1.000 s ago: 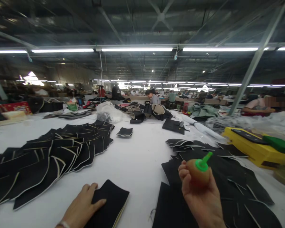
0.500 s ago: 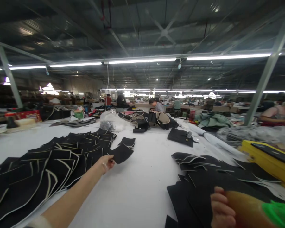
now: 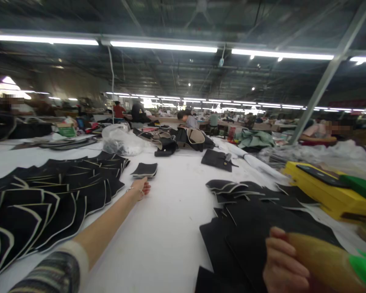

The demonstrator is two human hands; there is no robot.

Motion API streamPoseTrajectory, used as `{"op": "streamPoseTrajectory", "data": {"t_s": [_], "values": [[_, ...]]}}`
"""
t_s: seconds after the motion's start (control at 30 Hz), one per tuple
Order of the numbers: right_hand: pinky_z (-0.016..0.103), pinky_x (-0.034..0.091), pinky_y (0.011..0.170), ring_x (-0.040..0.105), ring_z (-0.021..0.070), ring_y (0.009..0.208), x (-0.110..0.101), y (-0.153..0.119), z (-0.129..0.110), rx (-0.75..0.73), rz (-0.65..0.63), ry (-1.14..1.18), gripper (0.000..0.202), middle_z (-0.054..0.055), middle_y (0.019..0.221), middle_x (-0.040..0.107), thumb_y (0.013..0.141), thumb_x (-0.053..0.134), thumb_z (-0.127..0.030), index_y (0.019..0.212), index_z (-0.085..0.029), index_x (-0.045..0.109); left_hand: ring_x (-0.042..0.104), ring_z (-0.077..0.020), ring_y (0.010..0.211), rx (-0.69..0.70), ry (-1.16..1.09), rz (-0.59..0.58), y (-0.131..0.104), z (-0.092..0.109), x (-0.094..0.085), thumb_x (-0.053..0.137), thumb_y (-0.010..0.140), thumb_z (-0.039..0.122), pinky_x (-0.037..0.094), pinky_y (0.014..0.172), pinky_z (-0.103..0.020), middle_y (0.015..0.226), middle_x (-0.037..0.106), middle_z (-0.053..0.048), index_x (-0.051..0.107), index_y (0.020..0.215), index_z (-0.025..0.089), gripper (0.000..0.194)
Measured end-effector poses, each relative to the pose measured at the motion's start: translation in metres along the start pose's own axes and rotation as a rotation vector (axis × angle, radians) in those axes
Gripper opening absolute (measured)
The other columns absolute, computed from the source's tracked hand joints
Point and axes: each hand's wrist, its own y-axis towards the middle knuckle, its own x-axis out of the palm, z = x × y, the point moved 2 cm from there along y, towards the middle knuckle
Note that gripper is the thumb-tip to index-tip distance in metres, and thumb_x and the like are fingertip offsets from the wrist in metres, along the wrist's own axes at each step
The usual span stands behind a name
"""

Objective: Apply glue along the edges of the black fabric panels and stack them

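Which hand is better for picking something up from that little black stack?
Probably the left hand: it's right beside the little black stack and looks free. The right hand is farther away and already wrapped around the bottle.

The light comes from long white tubes point(image 3: 163, 46) overhead, while the roof point(image 3: 158, 24) is rather dim. At far left, a bright patch point(image 3: 10, 86) is overexposed. The white table point(image 3: 171, 228) appears evenly lit. The bottle point(image 3: 323, 256) is blurred and looks stretched near the edge.
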Motion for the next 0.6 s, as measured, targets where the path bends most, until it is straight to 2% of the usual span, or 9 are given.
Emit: {"op": "streamPoseTrajectory", "data": {"t_s": [0.07,0.13,0.23,0.3,0.33,0.37,0.43,0.53,0.6], "values": [[0.023,0.060,0.056,0.061,0.0125,0.063,0.024,-0.008,0.009,-0.065,0.025,0.079,0.063,0.001,0.083,0.062,0.055,0.078,-0.022,0.114,-0.020,0.054,0.058,-0.0145,0.078,-0.047,-0.065,-0.168,-0.036,0.002,0.034,0.052,0.088,0.054,0.050,0.066,-0.027,0.093,0.062,-0.005,0.057,0.098,0.015,0.040],[0.030,0.062,0.065,0.065,0.0157,0.068,0.040,-0.009,0.016,-0.136,0.040,0.077,0.065,0.002,0.083,0.064,0.054,0.080,-0.028,0.113,-0.019,0.055,0.058,-0.0152,0.077,-0.051,-0.113,-0.376,-0.082,0.006,0.074,0.057,0.080,0.056,0.049,0.063,-0.026,0.090,0.062,-0.003,0.055,0.097,0.017,0.043],[0.043,0.060,0.080,0.068,0.0226,0.083,0.047,-0.009,0.022,-0.228,0.051,0.056,0.060,0.005,0.087,0.069,0.062,0.076,-0.050,0.109,-0.018,0.059,0.054,-0.0150,0.068,-0.031,-0.149,-0.659,-0.150,0.010,0.132,0.073,0.061,0.043,0.043,0.056,-0.026,0.073,0.058,0.003,0.054,0.099,0.018,0.050],[0.048,0.056,0.088,0.068,0.0255,0.093,0.044,-0.010,0.021,-0.264,0.030,0.057,0.058,0.006,0.093,0.071,0.067,0.070,-0.061,0.105,-0.018,0.062,0.049,-0.0124,0.063,0.003,-0.204,-0.688,-0.180,0.013,0.155,0.072,0.054,0.030,0.039,0.056,-0.024,0.066,0.053,0.006,0.052,0.087,0.019,0.040],[0.050,0.054,0.090,0.067,0.0259,0.095,0.043,-0.011,0.021,-0.272,0.018,0.060,0.058,0.007,0.095,0.071,0.068,0.067,-0.064,0.104,-0.019,0.063,0.047,-0.0116,0.062,0.010,-0.233,-0.668,-0.189,0.014,0.160,0.068,0.053,0.025,0.037,0.057,-0.024,0.063,0.051,0.007,0.050,0.081,0.019,0.034],[0.050,0.053,0.093,0.067,0.0259,0.097,0.041,-0.012,0.019,-0.275,0.008,0.066,0.058,0.007,0.096,0.071,0.070,0.065,-0.066,0.103,-0.019,0.063,0.046,-0.0113,0.062,0.011,-0.253,-0.632,-0.194,0.015,0.159,0.065,0.052,0.023,0.036,0.057,-0.024,0.062,0.050,0.007,0.049,0.076,0.019,0.030],[0.050,0.050,0.096,0.067,0.0251,0.097,0.039,-0.012,0.017,-0.274,-0.005,0.083,0.058,0.007,0.095,0.072,0.073,0.060,-0.068,0.102,-0.018,0.064,0.047,-0.0121,0.063,0.009,-0.249,-0.594,-0.196,0.018,0.139,0.060,0.052,0.022,0.036,0.059,-0.024,0.063,0.051,0.007,0.048,0.075,0.019,0.026],[0.048,0.049,0.098,0.067,0.0246,0.097,0.038,-0.012,0.014,-0.258,-0.015,0.125,0.060,0.010,0.092,0.072,0.077,0.055,-0.069,0.102,-0.015,0.064,0.050,-0.0143,0.068,0.028,-0.128,-0.672,-0.198,0.027,0.083,0.056,0.056,0.022,0.038,0.062,-0.026,0.068,0.055,0.005,0.051,0.080,0.019,0.025],[0.047,0.050,0.097,0.067,0.0250,0.097,0.040,-0.012,0.016,-0.237,-0.014,0.153,0.062,0.012,0.092,0.071,0.079,0.052,-0.069,0.102,-0.013,0.064,0.051,-0.0155,0.069,0.056,0.075,-0.688,-0.205,0.035,0.046,0.051,0.058,0.018,0.039,0.065,-0.027,0.069,0.055,0.005,0.053,0.081,0.020,0.024]]}}
